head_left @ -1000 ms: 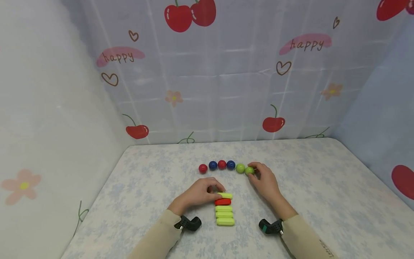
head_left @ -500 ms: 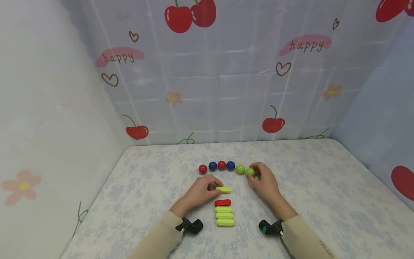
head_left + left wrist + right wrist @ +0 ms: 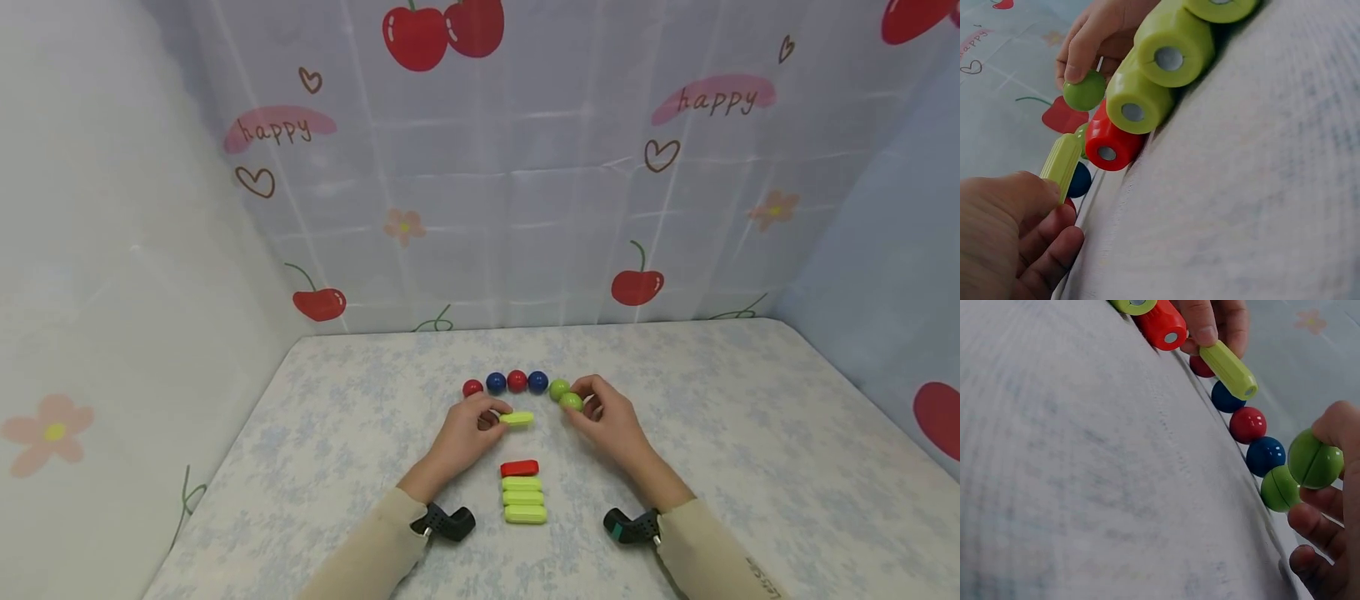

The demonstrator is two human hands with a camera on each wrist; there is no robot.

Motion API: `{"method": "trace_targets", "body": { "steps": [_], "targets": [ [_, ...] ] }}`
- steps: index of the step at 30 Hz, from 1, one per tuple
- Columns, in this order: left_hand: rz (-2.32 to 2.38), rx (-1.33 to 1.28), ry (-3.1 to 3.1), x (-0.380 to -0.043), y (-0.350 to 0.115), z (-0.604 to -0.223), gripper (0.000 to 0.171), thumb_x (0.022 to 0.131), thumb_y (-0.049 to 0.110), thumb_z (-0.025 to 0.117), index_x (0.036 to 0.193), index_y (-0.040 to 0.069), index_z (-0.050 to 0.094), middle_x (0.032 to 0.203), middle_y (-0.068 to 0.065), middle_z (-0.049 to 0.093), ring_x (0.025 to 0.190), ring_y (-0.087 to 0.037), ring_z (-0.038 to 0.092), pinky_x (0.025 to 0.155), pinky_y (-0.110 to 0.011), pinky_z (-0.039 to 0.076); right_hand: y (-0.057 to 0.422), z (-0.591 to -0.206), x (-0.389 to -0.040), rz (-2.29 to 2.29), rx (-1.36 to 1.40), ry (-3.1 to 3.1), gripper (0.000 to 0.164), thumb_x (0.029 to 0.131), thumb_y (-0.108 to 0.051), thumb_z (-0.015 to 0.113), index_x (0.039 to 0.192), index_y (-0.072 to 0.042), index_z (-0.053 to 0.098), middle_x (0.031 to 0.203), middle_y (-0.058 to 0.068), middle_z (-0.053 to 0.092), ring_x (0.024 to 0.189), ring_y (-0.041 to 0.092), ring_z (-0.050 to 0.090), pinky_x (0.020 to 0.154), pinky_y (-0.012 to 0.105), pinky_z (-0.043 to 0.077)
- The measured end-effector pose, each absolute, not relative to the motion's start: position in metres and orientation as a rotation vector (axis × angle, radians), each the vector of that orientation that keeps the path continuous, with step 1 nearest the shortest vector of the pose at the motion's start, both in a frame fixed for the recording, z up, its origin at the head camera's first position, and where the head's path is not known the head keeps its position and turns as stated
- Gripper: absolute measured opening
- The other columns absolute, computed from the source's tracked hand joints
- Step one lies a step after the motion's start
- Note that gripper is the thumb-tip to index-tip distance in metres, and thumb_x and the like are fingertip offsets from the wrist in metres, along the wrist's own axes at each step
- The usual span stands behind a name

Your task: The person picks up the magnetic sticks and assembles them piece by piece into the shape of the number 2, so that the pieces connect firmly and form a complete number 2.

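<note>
My left hand (image 3: 467, 433) pinches a yellow-green magnetic rod (image 3: 517, 419) by its left end, just in front of the row of balls. In the right wrist view, a round metal disc shows on the rod's free end. My right hand (image 3: 611, 418) pinches a green ball (image 3: 572, 402) between thumb and fingers, overlapping another green ball (image 3: 559, 389) at the row's right end in the head view. The ball has a seam around it in the right wrist view. Below the left hand lies a red rod (image 3: 520, 467) at the top of a column of yellow-green rods (image 3: 524, 498).
The row continues leftward with a blue ball (image 3: 537, 382), a red ball (image 3: 517, 381), another blue ball (image 3: 497, 383) and a red ball (image 3: 472, 388) partly behind the left hand. A pale patterned cloth covers the table (image 3: 337, 417). A printed curtain (image 3: 525, 183) stands behind.
My left hand has lifted the yellow-green rod off the column and carried it forward toward the balls. My right hand has drawn the end green ball slightly away from the row, toward the rod.
</note>
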State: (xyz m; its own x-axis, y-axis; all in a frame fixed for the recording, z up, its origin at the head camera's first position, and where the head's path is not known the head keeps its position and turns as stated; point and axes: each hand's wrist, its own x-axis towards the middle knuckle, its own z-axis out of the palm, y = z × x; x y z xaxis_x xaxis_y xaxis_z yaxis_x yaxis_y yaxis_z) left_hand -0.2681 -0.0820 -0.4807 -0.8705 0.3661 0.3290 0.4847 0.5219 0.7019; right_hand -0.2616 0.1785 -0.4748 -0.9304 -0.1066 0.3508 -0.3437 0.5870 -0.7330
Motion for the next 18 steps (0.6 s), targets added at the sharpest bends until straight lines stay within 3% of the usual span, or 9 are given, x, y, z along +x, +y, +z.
{"method": "trace_targets", "body": {
  "steps": [18],
  "targets": [
    [-1.328,-0.721,-2.623,-0.2661,-0.0811,-0.4807,0.017,0.088,0.012,0.077,0.104,0.016,0.073,0.101,0.000,0.069,0.084,-0.010,0.068,0.074,-0.019,0.054,0.1745,-0.4802,-0.2587,1.242,0.638,-2.614,0.027,0.086,-0.018,0.080,0.107,-0.017,0.064,0.097,-0.001,0.068,0.067,0.003,0.054,0.062,0.022,0.048]
  ]
}}
